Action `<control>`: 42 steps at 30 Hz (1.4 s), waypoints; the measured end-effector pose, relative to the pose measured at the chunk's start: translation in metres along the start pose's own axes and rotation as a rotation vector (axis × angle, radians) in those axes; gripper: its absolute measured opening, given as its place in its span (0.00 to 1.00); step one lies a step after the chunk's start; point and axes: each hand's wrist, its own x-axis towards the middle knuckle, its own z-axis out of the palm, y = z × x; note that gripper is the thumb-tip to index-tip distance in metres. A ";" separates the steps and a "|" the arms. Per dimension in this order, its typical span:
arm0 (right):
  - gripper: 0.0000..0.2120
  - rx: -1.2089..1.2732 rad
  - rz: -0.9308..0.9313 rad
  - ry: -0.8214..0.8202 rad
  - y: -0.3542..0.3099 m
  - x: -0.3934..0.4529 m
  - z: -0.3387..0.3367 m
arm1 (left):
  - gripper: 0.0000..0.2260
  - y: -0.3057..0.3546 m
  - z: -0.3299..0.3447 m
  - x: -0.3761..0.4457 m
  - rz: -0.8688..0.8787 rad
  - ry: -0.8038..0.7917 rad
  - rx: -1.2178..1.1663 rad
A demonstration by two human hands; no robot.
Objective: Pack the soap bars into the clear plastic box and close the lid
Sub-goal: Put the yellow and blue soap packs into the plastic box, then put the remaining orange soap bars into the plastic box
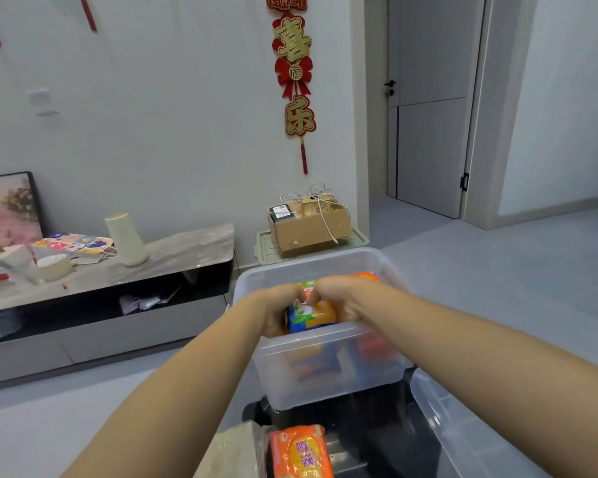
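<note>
Inside the clear box [325,360], both the left hand [279,310] and right hand [342,300] clench one soap bar [311,315], its long axis running left-right between them, while another bar [301,451] waits nearer the person.

Clear plastic box [328,374]: translucent, smooth, slightly frosted walls. Lid [463,429]: same clear plastic, faint sheen. Soap bar [301,450]: glossy orange film wrapper, creased. Cardboard carton [311,229]: matt brown. Floor [497,270]: smooth grey, low sheen. Cabinet top [173,253]: stone-look, matt.
</note>
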 end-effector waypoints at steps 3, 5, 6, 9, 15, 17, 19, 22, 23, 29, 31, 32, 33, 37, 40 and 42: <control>0.09 -0.122 0.010 0.059 0.002 -0.002 0.001 | 0.09 -0.003 0.002 0.002 -0.053 -0.004 0.168; 0.08 -0.159 -0.049 0.115 0.000 -0.005 0.000 | 0.13 -0.005 0.002 0.001 -0.072 0.014 0.215; 0.07 -0.176 -0.083 0.139 -0.001 -0.010 -0.002 | 0.15 -0.006 0.002 0.001 -0.076 0.020 0.217; 0.12 -0.362 -0.262 0.235 -0.001 -0.024 -0.017 | 0.18 -0.008 0.000 0.002 -0.068 0.028 0.183; 0.19 -0.962 -0.419 0.489 0.036 -0.036 -0.051 | 0.19 -0.007 0.010 0.006 -0.033 0.015 0.235; 0.19 -0.982 -0.399 0.424 0.040 -0.032 -0.056 | 0.19 -0.004 0.015 0.008 -0.017 -0.023 0.245; 0.19 -0.980 -0.409 0.406 0.039 -0.032 -0.058 | 0.19 -0.002 0.018 0.010 -0.009 -0.053 0.231; 0.19 -1.002 -0.433 0.403 0.040 -0.029 -0.061 | 0.19 -0.001 0.019 0.009 -0.001 -0.058 0.250; 0.18 -1.008 -0.437 0.402 0.041 -0.028 -0.061 | 0.19 -0.002 0.019 0.008 0.003 -0.051 0.275; 0.19 -0.882 -0.495 0.416 0.045 -0.029 -0.061 | 0.16 -0.004 0.022 -0.009 0.089 0.086 0.484; 0.19 -0.804 -0.536 0.443 0.047 -0.037 -0.060 | 0.17 -0.004 0.026 -0.018 0.236 0.213 0.672; 0.18 -0.772 -0.562 0.461 0.050 -0.043 -0.058 | 0.18 -0.005 0.027 -0.025 0.312 0.281 0.731; 0.18 -0.748 -0.596 0.474 0.052 -0.048 -0.056 | 0.18 -0.005 0.029 -0.030 0.371 0.323 0.751; 0.17 -0.704 -0.754 0.490 0.066 -0.080 -0.034 | 0.18 -0.020 0.037 -0.071 0.601 0.417 0.755; 0.17 -0.639 -0.819 0.510 0.083 -0.101 -0.016 | 0.16 -0.041 0.045 -0.103 0.769 0.474 0.720; 0.17 -0.584 -0.825 0.501 0.099 -0.114 -0.002 | 0.15 -0.062 0.049 -0.119 0.818 0.501 0.694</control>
